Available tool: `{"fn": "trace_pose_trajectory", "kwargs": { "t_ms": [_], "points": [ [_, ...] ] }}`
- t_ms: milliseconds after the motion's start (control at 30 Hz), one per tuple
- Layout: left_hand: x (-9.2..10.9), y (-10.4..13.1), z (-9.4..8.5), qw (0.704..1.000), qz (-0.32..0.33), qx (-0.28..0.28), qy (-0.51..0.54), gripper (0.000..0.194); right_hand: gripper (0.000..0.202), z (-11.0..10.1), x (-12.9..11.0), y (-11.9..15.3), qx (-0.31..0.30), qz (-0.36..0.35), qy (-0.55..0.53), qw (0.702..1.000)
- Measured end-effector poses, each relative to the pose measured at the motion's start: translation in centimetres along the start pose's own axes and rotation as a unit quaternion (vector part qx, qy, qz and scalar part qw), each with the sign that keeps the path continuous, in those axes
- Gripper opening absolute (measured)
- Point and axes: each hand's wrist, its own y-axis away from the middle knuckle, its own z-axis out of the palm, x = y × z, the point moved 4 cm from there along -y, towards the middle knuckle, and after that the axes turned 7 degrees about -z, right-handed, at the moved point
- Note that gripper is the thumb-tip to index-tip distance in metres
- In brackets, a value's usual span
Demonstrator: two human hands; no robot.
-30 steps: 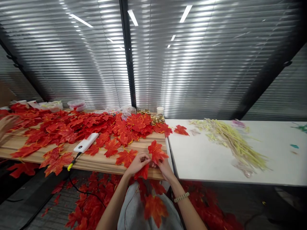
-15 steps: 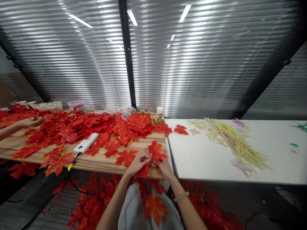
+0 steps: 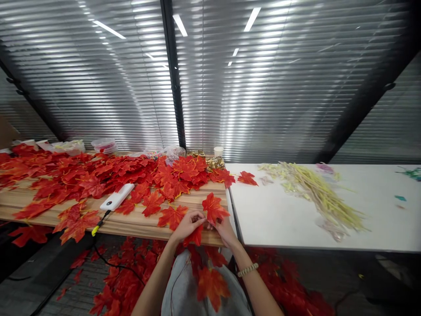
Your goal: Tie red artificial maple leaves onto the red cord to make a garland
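Near the front edge of the wooden table, my left hand (image 3: 188,224) is closed in a pinch, with a red artificial maple leaf (image 3: 194,238) hanging below its fingers. My right hand (image 3: 225,231), a beaded bracelet (image 3: 247,270) on its wrist, pinches the base of another maple leaf (image 3: 214,208) that stands up above the fingers. The fingertips of both hands meet, and the exact join between the leaves is too small to make out. Below the hands, a further orange-red leaf (image 3: 213,287) hangs over my lap.
Red leaves (image 3: 95,169) lie heaped across the wooden table (image 3: 141,225). A white power bank (image 3: 117,197) with a cable is among them. Yellow stems (image 3: 315,188) spread on the white table (image 3: 279,224). A paper cup (image 3: 219,151) stands behind. More leaves (image 3: 131,267) cover the floor.
Another person's hand at the far left has gone out of view. My two hands hold nearly the same pose, still pinching the leaves.
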Motion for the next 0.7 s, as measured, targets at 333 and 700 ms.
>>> {"fn": "trace_pose_trajectory", "kwargs": {
  "t_ms": [333,700],
  "points": [
    [0.03,0.09,-0.06,1.0,0.011,0.013,-0.005,0.025,0.025,0.16,-0.45,-0.01,0.015,0.01,-0.028,0.999],
    [-0.14,0.03,-0.08,1.0,0.006,0.011,-0.009,0.027,0.031,-0.14,0.24,0.0,0.023,0.015,-0.015,1.0]
  ]
}}
